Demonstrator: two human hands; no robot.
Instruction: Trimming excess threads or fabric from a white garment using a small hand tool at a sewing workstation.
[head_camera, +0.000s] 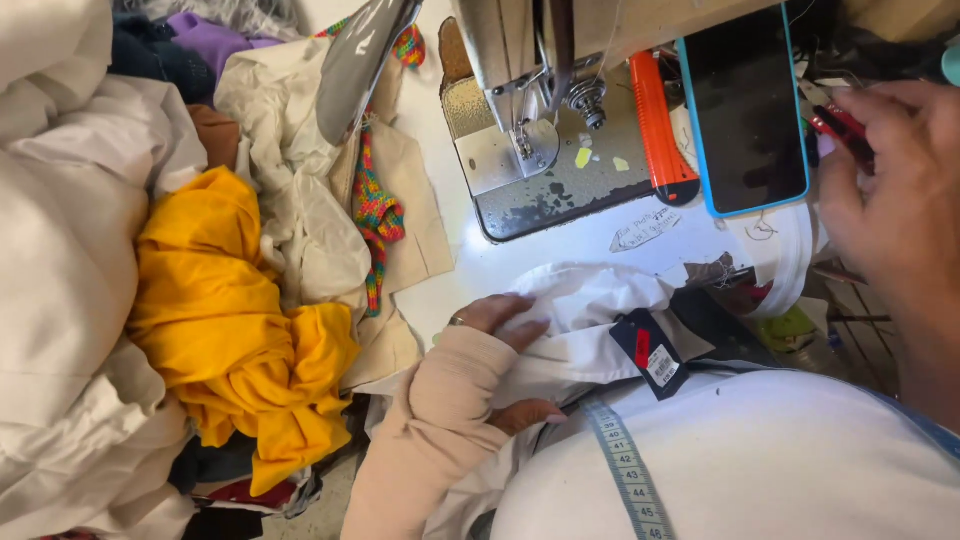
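My left hand (505, 345), in a beige sleeve with a ring on one finger, grips a white garment (590, 305) lying at the front of the sewing table. A dark hang tag (648, 352) lies on that garment. My right hand (895, 195) is raised at the right edge and holds small red-handled snips (838, 120). A sewing machine (530, 110) stands behind the garment, its needle over the metal plate. A blue measuring tape (625, 470) hangs over my white top.
A phone in a blue case (745, 105) and an orange tool (660, 125) lie on the machine bed. Left of the table are piled fabrics: yellow cloth (230, 320), cream cloth (300, 200), white cloth (60, 260), and a multicoloured braided strip (375, 215).
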